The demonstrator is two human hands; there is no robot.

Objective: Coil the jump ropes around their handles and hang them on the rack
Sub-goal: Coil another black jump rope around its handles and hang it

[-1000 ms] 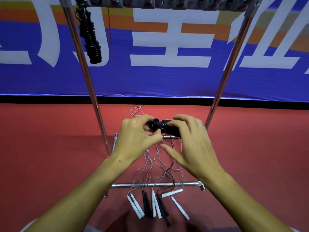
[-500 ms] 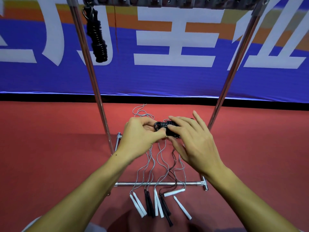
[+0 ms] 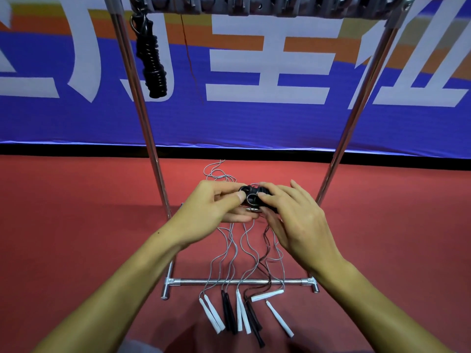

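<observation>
Both hands meet at mid-frame on a black coiled jump rope bundle held above the floor. My left hand pinches its left end, where a small loop shows. My right hand curls its fingers over the right part, hiding most of it. A metal rack stands in front, with hooks along its top bar. One black coiled rope hangs from a hook at the top left. Several loose ropes with white and black handles lie on the floor across the rack's base bar.
The rack's right upright slants up to the top right. Its base bar lies across the red floor. A blue banner with white characters covers the wall behind.
The view has tilted up slightly, so my hands sit lower in frame. My left thumb has shifted on the bundle's loop end; my right fingers have spread over the bundle.
</observation>
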